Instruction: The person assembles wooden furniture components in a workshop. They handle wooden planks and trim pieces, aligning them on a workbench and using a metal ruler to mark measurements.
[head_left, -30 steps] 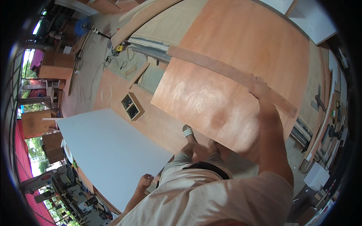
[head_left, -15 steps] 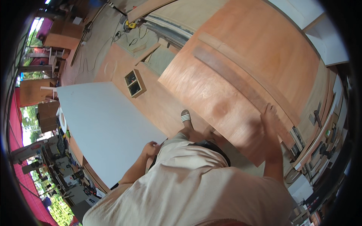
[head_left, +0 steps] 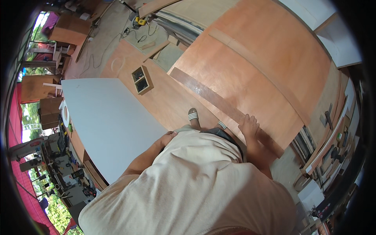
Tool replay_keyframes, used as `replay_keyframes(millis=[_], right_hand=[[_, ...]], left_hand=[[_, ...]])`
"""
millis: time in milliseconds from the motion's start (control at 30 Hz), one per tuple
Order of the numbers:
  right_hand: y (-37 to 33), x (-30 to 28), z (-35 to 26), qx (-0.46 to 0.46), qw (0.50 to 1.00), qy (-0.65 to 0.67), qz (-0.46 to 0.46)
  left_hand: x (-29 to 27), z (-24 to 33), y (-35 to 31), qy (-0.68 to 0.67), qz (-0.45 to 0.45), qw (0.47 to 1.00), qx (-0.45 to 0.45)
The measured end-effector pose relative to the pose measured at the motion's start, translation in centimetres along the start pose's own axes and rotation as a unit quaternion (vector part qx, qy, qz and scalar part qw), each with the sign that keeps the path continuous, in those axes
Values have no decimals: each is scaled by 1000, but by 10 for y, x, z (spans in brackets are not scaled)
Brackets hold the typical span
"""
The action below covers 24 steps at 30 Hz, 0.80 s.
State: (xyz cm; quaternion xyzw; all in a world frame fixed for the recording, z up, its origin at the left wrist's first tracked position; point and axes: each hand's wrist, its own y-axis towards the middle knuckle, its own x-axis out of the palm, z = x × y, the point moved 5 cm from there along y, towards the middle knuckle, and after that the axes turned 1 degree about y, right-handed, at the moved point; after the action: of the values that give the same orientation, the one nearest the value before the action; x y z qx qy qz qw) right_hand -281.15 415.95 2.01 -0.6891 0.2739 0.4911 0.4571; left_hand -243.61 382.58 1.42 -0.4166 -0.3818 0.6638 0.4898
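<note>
A reddish-brown plywood sheet (head_left: 250, 86) lies in front of me on the right. Along its near edge runs a long, darker wooden strip (head_left: 209, 96). My right hand (head_left: 249, 126) grips this strip toward its near right end, fingers over the top. A second, paler wooden strip (head_left: 241, 51) lies farther in on the sheet, apart from my hand. My left hand (head_left: 167, 138) is against my hip beside the white panel (head_left: 113, 121); its fingers are partly hidden, and nothing is seen in it.
A small wooden box with two dark compartments (head_left: 141, 80) sits on a lower plywood board (head_left: 164, 98). A yellow power tool (head_left: 138, 22) and cords lie on the floor at the far left. Tools crowd the shelf (head_left: 333, 152) at right and the bench (head_left: 74, 176) at left.
My right hand has brought the darker strip toward me, from the sheet's middle to its near edge. My left hand has moved up and inward against my hip.
</note>
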Motion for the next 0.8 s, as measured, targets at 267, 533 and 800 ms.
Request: replay_keyframes(millis=[267,533,800], right_hand=[[-16,31,-8,4,999,-27,27],[-30,29,-13,39,999,0,-11],[-44,10,-19,105,994,-2,-19]], left_hand=[[9,10,-32,3,40,999,-15],[-1,6,-44,-13,6,1000,7],[-2,-16,-19,-27,-180,983,9]])
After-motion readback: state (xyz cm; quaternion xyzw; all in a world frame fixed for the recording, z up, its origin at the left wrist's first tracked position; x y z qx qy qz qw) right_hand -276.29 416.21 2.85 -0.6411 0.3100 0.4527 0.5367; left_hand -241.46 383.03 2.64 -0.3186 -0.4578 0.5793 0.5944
